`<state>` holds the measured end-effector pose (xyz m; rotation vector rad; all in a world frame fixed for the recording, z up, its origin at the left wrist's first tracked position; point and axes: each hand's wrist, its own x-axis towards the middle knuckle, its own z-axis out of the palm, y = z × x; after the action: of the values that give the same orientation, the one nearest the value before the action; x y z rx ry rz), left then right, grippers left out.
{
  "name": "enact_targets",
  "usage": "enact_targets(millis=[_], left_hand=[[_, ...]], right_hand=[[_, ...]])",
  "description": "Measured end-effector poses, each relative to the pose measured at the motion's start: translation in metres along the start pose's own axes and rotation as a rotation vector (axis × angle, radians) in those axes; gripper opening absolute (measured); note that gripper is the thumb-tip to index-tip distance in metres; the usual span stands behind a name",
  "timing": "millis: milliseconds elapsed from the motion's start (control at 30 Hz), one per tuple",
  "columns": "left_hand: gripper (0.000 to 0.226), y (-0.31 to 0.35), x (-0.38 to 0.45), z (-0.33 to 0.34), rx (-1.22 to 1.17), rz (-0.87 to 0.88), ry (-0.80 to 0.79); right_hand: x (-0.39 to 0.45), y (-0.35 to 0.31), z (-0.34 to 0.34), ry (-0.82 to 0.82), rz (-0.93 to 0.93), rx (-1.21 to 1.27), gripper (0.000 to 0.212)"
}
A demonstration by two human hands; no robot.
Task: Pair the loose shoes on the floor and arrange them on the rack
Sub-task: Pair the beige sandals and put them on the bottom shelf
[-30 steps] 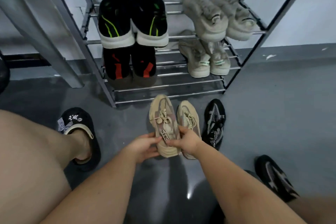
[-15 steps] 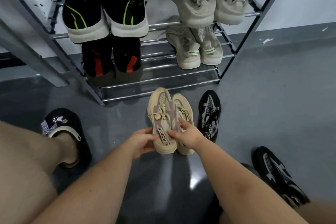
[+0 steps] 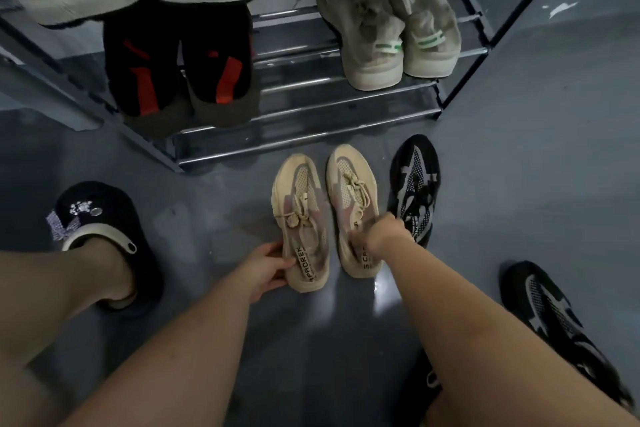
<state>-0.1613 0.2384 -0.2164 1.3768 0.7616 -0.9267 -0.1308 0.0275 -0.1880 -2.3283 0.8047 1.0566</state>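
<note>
Rack point(image 3: 311, 111) fills the top, holding black pairs at left and a grey pair point(image 3: 398, 42) at right. Two beige shoes lie side by side on the floor point(image 3: 536, 149) before it. Left hand point(image 3: 266, 269) grips the left beige shoe point(image 3: 303, 218) at its heel; right hand point(image 3: 382, 230) pinches the right one point(image 3: 353, 201). Black shoes point(image 3: 415, 184) lie right of them.

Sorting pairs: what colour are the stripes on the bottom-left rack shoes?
Red-orange stripes on black, in the head view.
</note>
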Motion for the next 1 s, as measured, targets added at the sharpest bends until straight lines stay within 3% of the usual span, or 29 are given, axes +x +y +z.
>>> enact_targets(millis=[133, 233, 333, 467, 600, 767, 900, 1000], left_hand=[[0.054, -0.003, 0.004, 0.000, -0.031, -0.021, 0.014], [0.054, -0.004, 0.004, -0.003, -0.047, -0.037, -0.003], [0.051, -0.001, 0.001, -0.007, -0.035, -0.036, -0.005], [0.048, 0.007, -0.008, -0.010, -0.016, -0.020, 0.007], [0.045, 0.017, -0.023, -0.015, -0.023, 0.002, 0.003], [0.039, 0.016, -0.049, -0.019, -0.084, 0.022, -0.022], [0.036, 0.009, -0.072, -0.022, -0.121, 0.058, -0.033], [0.034, 0.007, -0.087, -0.032, -0.134, 0.098, -0.026]], right_hand=[[0.001, 0.007, -0.006, -0.096, -0.097, 0.071, 0.056], [-0.005, 0.013, -0.001, -0.171, -0.087, 0.423, 0.043], [-0.007, 0.019, 0.015, -0.130, -0.066, 0.603, 0.049], [-0.018, 0.019, 0.030, -0.168, -0.047, 0.838, 0.081], [-0.033, 0.016, 0.034, -0.121, -0.107, 0.753, 0.091], [-0.051, 0.013, 0.024, -0.152, -0.111, 0.882, 0.083], [-0.075, 0.014, 0.016, -0.250, -0.096, 1.037, 0.055], [-0.088, 0.012, 0.016, -0.329, -0.127, 1.043, 0.051]])
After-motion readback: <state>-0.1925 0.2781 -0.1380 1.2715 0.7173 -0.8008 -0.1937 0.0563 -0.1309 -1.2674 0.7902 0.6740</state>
